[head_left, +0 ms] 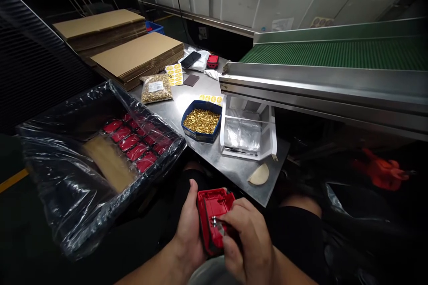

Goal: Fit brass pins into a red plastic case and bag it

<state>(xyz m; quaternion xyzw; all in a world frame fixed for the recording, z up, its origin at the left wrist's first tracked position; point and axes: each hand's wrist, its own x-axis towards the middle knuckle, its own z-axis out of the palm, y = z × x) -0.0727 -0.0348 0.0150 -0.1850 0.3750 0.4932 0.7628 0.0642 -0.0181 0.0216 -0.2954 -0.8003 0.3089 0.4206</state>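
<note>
My left hand (pixel 190 227) is wrapped around a red plastic housing (pixel 214 202) with black edges, its hollow inner side facing up. Over the housing's lower right part, my right hand (pixel 249 234) is closed on a small tool with a silvery metal tip (pixel 214 221). The tip points into the housing; most of the tool is hidden by my fingers, and its exact kind cannot be made out. Beyond my hands, a blue bin (pixel 189 132) on the metal table holds many small brass-coloured pieces (pixel 202 121).
Left stands a plastic-lined box (pixel 100 227) with rows of red parts (pixel 129 142). On the table (pixel 203 151) are a white tray (pixel 247 156), a bag of brass pieces (pixel 156 89), a cream half-round piece (pixel 259 174) and cardboard stacks (pixel 137 53). A green conveyor (pixel 327 55) overhangs the right.
</note>
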